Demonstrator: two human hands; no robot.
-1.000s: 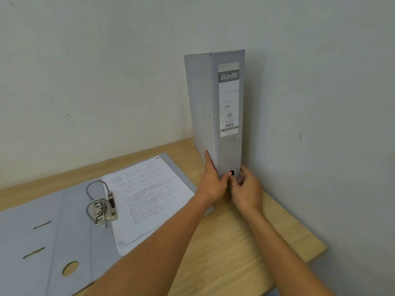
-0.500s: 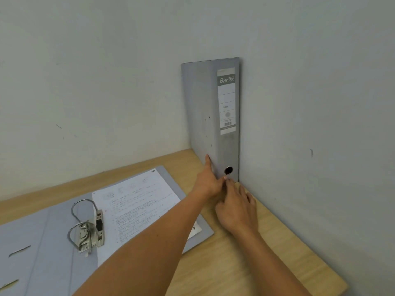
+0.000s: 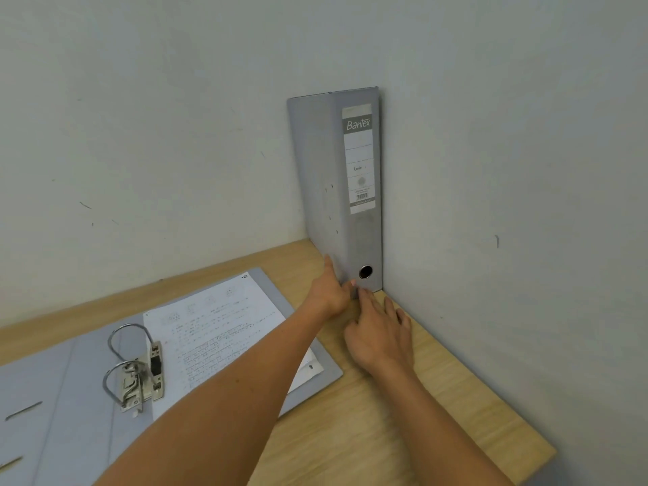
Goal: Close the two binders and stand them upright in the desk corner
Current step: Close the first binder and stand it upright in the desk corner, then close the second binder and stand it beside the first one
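Observation:
A closed grey binder (image 3: 336, 177) with a Bantex spine label stands upright in the desk corner, its spine facing me and its right side against the right wall. My left hand (image 3: 329, 292) grips its lower left corner, fingers flat along the cover and thumb on the spine. My right hand (image 3: 380, 331) lies on the desk just in front of the binder's base, fingers spread, index fingertip at the spine's foot. A second grey binder (image 3: 70, 380) lies open flat at the left, with printed sheets (image 3: 224, 327) on its right half beside the metal rings (image 3: 136, 370).
The wooden desk (image 3: 403, 433) meets the back wall (image 3: 140, 135) and the right wall (image 3: 508, 205). Its front right corner ends near the lower right of the view. My left forearm crosses over the open binder's right edge.
The upright binder has slid back into the corner, flush with the right wall. My right hand has come off its spine and dropped to the desk; my left hand has stayed on it.

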